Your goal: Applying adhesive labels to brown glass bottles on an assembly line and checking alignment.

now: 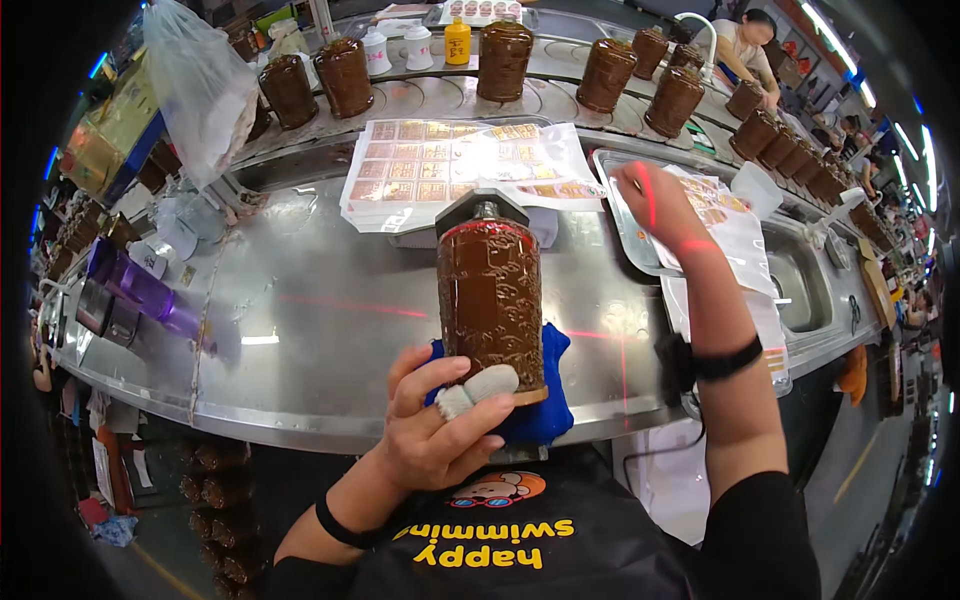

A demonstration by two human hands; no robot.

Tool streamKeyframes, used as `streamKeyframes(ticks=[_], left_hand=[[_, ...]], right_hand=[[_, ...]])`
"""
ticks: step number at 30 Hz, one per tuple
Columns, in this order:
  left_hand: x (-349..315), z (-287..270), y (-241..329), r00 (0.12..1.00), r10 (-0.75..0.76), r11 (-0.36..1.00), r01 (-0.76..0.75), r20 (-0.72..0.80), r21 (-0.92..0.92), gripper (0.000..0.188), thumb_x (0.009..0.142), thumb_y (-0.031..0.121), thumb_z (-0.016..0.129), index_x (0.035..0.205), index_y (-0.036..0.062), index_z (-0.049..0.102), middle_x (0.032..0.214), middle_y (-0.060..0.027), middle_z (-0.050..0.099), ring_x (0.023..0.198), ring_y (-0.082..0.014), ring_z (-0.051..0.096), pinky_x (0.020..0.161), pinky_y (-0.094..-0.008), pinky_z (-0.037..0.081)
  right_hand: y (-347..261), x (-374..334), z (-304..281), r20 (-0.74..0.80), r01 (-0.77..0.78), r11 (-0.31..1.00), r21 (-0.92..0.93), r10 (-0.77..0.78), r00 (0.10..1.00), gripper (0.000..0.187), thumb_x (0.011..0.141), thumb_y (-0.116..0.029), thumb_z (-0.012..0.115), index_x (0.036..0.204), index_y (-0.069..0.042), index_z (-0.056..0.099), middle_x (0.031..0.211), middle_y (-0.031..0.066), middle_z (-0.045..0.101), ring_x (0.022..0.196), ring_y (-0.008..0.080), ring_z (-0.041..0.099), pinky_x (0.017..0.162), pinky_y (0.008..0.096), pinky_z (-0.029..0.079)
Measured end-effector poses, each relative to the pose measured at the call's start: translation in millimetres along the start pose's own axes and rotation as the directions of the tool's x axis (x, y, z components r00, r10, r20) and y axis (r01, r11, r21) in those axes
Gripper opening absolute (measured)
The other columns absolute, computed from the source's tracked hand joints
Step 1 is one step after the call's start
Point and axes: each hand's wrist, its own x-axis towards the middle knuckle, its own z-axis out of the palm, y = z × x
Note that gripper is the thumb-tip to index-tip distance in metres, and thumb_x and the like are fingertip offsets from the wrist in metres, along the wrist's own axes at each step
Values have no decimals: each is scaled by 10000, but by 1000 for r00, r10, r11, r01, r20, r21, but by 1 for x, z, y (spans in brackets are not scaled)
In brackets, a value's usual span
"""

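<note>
The brown jar rests over the blue cloth on the surface; the left hand grips its lower end, fingers bent; the right hand's fingers curl, any pinch indiscernible; maintain even left pressure to prevent rolling.

A brown jar hides the middle of a blue cloth from my spot; whether the right hand pinches anything is too small to tell, while a black apron runs off the lower edge.
</note>
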Motion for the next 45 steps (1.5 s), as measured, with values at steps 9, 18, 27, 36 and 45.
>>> streamKeyframes(ticks=[9, 18, 27, 36, 45], left_hand=[[-21, -10, -22, 967, -226, 967, 208, -117, -150, 331, 867, 314, 663, 1124, 107, 646, 1100, -139, 631, 1071, -309, 528, 870, -468, 449], [-24, -17, -41, 952, -302, 936, 285, -54, -204, 318, 887, 277, 644, 1130, 74, 626, 1034, -143, 673, 1017, -330, 553, 845, -410, 476], [-12, -12, -39, 923, -376, 903, 344, -86, -259, 369, 921, 252, 611, 1163, -26, 589, 1048, -172, 660, 1000, -369, 561, 869, -419, 471], [17, 11, -38, 757, -653, 557, 498, 19, -665, 500, 983, 279, 505, 1362, -33, 407, 1378, -186, 429, 1262, -289, 431, 1071, -379, 317], [-8, 5, -16, 902, -369, 912, 398, 225, -99, 1016, 776, 409, 727, 1479, -57, 161, 1402, -253, 399, 1310, -434, 357, 1125, -576, 158]], right_hand=[[44, 188, 87, 350, 75, 945, -319, 43, 936, 439, 853, -360, 632, 1192, -81, 643, 1116, 180, 656, 1067, 346, 611, 921, 433, 470], [58, 213, 105, 391, 223, 929, -295, -96, 916, 274, 789, -329, 664, 934, -102, 715, 960, 144, 667, 947, 319, 628, 827, 420, 497], [10, 164, 42, 89, 193, 974, -117, -183, 979, 173, 823, -207, 631, 877, -47, 669, 958, 140, 606, 904, 299, 603, 810, 400, 483], [-140, -23, -52, 149, 205, 822, 531, -329, 933, 131, 838, -132, 670, 840, -11, 620, 1070, 142, 553, 963, 269, 577, 848, 350, 459], [-134, -56, -19, 20, 225, 852, 473, -266, 964, 108, 812, -77, 683, 835, -6, 604, 1062, 171, 525, 990, 331, 531, 862, 390, 442]])
